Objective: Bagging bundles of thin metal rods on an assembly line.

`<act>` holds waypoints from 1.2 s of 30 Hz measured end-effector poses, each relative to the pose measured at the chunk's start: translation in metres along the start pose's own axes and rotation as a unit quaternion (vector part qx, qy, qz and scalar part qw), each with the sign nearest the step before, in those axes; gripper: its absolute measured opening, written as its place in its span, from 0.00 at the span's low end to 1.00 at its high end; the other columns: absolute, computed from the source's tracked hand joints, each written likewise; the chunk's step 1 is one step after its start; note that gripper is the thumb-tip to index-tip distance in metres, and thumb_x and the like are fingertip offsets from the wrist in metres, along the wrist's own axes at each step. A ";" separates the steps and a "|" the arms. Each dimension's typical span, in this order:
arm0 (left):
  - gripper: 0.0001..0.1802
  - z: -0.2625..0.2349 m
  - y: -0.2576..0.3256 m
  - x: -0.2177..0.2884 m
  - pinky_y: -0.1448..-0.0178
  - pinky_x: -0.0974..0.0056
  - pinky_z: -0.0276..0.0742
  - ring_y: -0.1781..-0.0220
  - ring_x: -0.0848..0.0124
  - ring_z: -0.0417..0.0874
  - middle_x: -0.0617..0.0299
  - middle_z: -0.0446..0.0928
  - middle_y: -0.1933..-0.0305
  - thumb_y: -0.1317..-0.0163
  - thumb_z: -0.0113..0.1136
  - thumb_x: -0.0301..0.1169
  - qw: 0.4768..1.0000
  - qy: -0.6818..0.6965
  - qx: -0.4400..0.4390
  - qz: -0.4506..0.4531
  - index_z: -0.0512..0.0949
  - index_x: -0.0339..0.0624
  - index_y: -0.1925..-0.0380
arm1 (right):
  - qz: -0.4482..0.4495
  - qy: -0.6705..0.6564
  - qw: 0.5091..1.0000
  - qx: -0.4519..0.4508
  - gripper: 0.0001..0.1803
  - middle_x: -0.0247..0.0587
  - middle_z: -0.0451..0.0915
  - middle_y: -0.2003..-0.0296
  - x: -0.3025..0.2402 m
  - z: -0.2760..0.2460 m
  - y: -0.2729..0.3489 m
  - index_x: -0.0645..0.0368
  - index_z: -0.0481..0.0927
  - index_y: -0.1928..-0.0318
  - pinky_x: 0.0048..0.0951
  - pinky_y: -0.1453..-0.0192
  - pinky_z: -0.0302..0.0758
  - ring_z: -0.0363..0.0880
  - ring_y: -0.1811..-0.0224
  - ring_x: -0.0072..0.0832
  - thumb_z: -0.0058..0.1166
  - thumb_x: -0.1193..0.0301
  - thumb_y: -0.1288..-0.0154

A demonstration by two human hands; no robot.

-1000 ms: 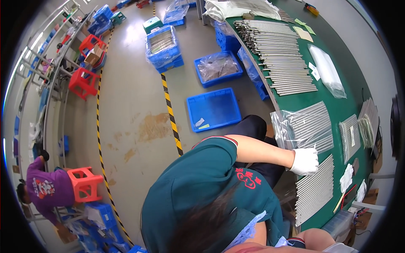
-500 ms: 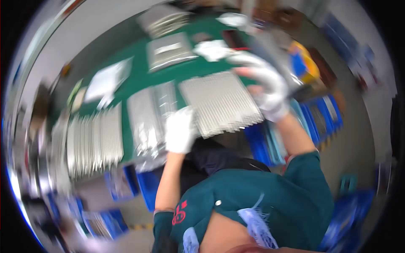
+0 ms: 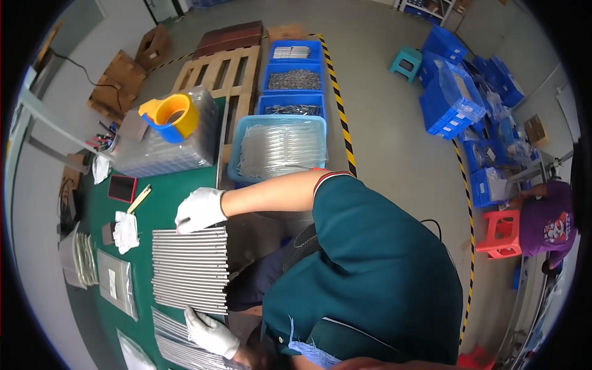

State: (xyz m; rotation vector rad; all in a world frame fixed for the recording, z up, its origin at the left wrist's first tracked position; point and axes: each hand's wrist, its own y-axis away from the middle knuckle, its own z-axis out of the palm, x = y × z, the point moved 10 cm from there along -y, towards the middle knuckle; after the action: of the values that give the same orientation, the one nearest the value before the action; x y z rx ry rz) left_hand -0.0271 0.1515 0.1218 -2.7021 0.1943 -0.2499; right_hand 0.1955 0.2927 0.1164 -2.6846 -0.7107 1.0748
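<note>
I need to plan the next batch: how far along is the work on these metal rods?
Done: a flat row of rods lies side by side on the green table, with filled bags beside it. In hand: the gloved right hand and left hand touch the row's two sides. Left: this row is not yet bagged, and more rods lie next to it.

Silver rods (image 3: 190,269) on green table (image 3: 165,197); white gloves (image 3: 200,209).

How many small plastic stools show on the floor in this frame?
2, perhaps 3. A teal stool stands at top centre-right by the blue crates; a red stool stands at right beside a seated person in purple. A red sliver at the bottom edge may be another.
</note>
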 end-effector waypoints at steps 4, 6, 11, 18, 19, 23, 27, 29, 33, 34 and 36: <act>0.15 -0.003 -0.001 0.001 0.47 0.58 0.71 0.51 0.55 0.77 0.50 0.77 0.51 0.36 0.47 0.30 1.000 -0.006 -0.008 -0.009 0.74 0.36 0.52 | 0.022 0.008 1.000 -0.001 0.23 0.39 0.82 0.67 -0.006 -0.002 0.003 0.52 0.83 0.66 0.37 0.61 0.75 0.80 0.66 0.38 0.43 0.49 0.39; 0.15 -0.001 -0.003 -0.002 0.47 0.58 0.72 0.51 0.55 0.77 0.51 0.77 0.51 0.35 0.47 0.31 1.000 -0.006 -0.011 -0.009 0.74 0.37 0.51 | 0.027 0.011 1.000 0.001 0.23 0.39 0.82 0.67 -0.006 -0.003 0.003 0.52 0.83 0.66 0.37 0.61 0.75 0.80 0.66 0.38 0.42 0.49 0.39; 0.16 0.001 -0.005 -0.003 0.47 0.58 0.71 0.51 0.55 0.77 0.51 0.76 0.51 0.35 0.47 0.32 1.000 -0.008 -0.010 -0.010 0.74 0.36 0.51 | 0.022 0.025 0.999 0.008 0.23 0.38 0.82 0.67 -0.005 -0.003 0.002 0.52 0.83 0.66 0.36 0.61 0.75 0.80 0.66 0.38 0.42 0.48 0.39; 0.16 0.001 -0.005 -0.001 0.47 0.58 0.72 0.51 0.55 0.77 0.50 0.76 0.51 0.35 0.47 0.31 1.000 -0.004 -0.006 -0.009 0.74 0.36 0.52 | 0.016 0.033 0.999 0.016 0.24 0.38 0.82 0.67 -0.003 -0.002 0.002 0.52 0.83 0.66 0.36 0.61 0.75 0.80 0.65 0.37 0.42 0.48 0.39; 0.16 0.000 -0.005 0.000 0.46 0.58 0.72 0.51 0.55 0.77 0.50 0.76 0.51 0.35 0.47 0.31 1.000 -0.010 -0.011 -0.013 0.74 0.35 0.51 | 0.015 0.032 0.999 0.016 0.24 0.38 0.82 0.67 -0.004 -0.002 0.002 0.52 0.83 0.66 0.36 0.61 0.75 0.80 0.65 0.37 0.42 0.48 0.39; 0.16 -0.003 -0.003 -0.001 0.46 0.58 0.71 0.51 0.55 0.77 0.51 0.76 0.51 0.37 0.49 0.30 1.000 -0.005 -0.003 -0.012 0.73 0.36 0.51 | -0.007 0.037 0.999 0.025 0.24 0.38 0.82 0.67 -0.008 -0.002 0.002 0.53 0.83 0.66 0.36 0.61 0.75 0.80 0.66 0.38 0.41 0.48 0.38; 0.16 -0.004 -0.003 0.001 0.46 0.58 0.71 0.51 0.56 0.77 0.52 0.76 0.51 0.38 0.50 0.29 1.000 -0.011 0.019 -0.004 0.73 0.36 0.51 | 0.008 0.047 0.999 0.015 0.25 0.39 0.82 0.65 -0.002 0.001 0.002 0.54 0.83 0.63 0.35 0.60 0.75 0.80 0.64 0.37 0.41 0.48 0.38; 0.16 0.000 -0.003 -0.004 0.46 0.59 0.71 0.51 0.57 0.77 0.52 0.77 0.51 0.38 0.50 0.28 1.000 -0.005 0.005 -0.021 0.73 0.36 0.50 | 0.003 0.049 0.999 0.008 0.26 0.40 0.82 0.66 -0.003 0.001 0.001 0.53 0.83 0.64 0.36 0.60 0.75 0.80 0.65 0.39 0.40 0.48 0.38; 0.16 -0.004 -0.002 0.000 0.46 0.60 0.71 0.51 0.57 0.77 0.51 0.77 0.51 0.38 0.49 0.26 0.999 0.001 0.029 -0.016 0.73 0.35 0.50 | -0.008 0.043 0.998 0.039 0.26 0.42 0.82 0.67 -0.002 -0.001 0.002 0.53 0.83 0.65 0.39 0.60 0.75 0.80 0.65 0.40 0.38 0.47 0.38; 0.16 0.000 -0.002 -0.001 0.45 0.60 0.71 0.51 0.57 0.77 0.51 0.77 0.51 0.38 0.49 0.25 1.000 0.007 0.023 -0.012 0.73 0.35 0.50 | -0.004 0.045 0.999 0.027 0.26 0.42 0.82 0.67 0.001 0.001 0.001 0.52 0.83 0.65 0.39 0.60 0.75 0.80 0.65 0.40 0.38 0.47 0.38; 0.16 0.000 0.004 -0.002 0.44 0.60 0.70 0.50 0.57 0.77 0.51 0.76 0.51 0.39 0.49 0.25 1.000 -0.007 0.015 -0.007 0.73 0.35 0.50 | -0.015 0.036 0.999 0.035 0.26 0.42 0.82 0.67 -0.004 0.002 0.001 0.52 0.83 0.65 0.40 0.60 0.75 0.80 0.65 0.41 0.38 0.47 0.38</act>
State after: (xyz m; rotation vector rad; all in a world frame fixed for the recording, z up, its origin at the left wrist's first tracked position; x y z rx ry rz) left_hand -0.0297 0.1482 0.1196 -2.6755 0.1673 -0.2361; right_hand 0.1921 0.2899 0.1172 -2.6301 -0.6853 0.9715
